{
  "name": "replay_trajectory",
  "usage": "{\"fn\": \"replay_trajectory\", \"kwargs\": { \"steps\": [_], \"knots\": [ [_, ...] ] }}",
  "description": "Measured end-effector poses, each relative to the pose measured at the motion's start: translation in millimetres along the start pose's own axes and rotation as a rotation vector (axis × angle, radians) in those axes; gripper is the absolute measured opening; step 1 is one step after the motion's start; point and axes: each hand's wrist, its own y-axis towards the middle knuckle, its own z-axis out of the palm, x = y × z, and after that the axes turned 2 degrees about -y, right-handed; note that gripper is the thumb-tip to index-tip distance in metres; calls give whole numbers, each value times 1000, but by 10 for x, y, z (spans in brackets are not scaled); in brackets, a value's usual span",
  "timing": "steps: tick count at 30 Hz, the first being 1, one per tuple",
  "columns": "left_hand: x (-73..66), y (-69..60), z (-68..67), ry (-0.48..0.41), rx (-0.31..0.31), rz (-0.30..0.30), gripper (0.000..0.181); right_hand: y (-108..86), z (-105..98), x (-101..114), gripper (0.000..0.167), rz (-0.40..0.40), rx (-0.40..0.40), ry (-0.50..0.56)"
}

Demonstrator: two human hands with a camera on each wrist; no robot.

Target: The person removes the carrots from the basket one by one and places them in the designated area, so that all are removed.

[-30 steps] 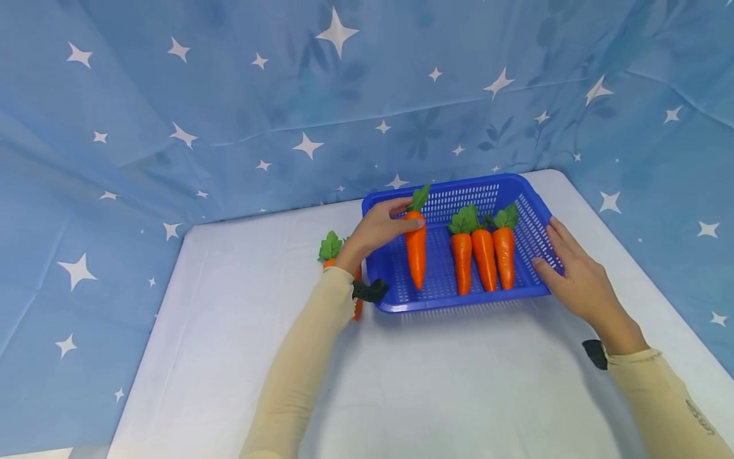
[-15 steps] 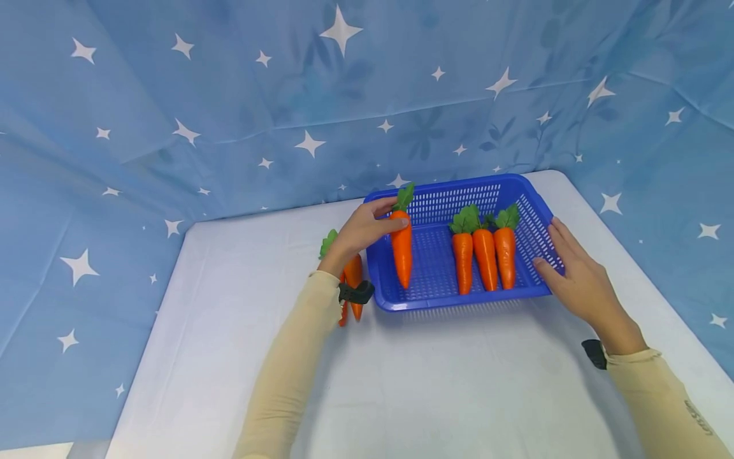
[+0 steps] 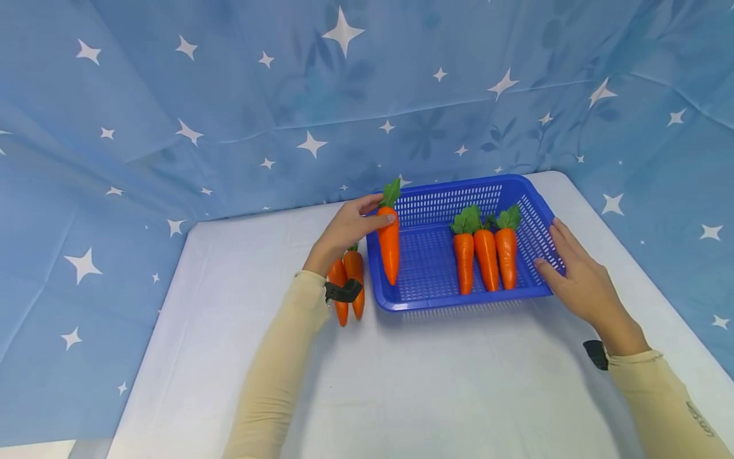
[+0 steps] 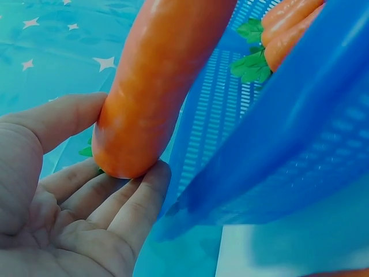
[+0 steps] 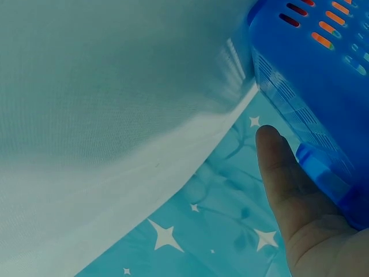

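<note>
My left hand (image 3: 346,229) pinches an orange carrot (image 3: 389,245) near its leafy green top, thumb on one side and fingers on the other. The carrot hangs tip down over the left end of a blue slotted plastic basket (image 3: 423,255). In the left wrist view the thumb and fingertips meet the carrot's thick end (image 4: 141,115). Three carrots (image 3: 486,258) lie side by side in the basket's right half, leaves toward the back. At the basket's right wall, my right hand (image 3: 582,284) rests with fingers extended; in its wrist view the thumb (image 5: 282,179) is straight.
Two more carrots (image 3: 353,264) lie on the white-covered table (image 3: 459,382) just left of the basket, partly hidden by the left wrist and its black strap (image 3: 344,292). A blue star-patterned curtain (image 3: 229,115) hangs behind the table and along its sides.
My left hand has moved left with the carrot, from over the basket's interior toward its left wall. The two carrots on the table show more. My right hand stays at the basket.
</note>
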Motion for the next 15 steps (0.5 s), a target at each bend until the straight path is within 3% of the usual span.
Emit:
{"fn": "replay_trajectory", "kwargs": {
  "steps": [15],
  "knots": [
    [123, -139, -221, -25, -21, 10, 74, -1, 4, -13, 78, -5, -2, 5]
  ]
}}
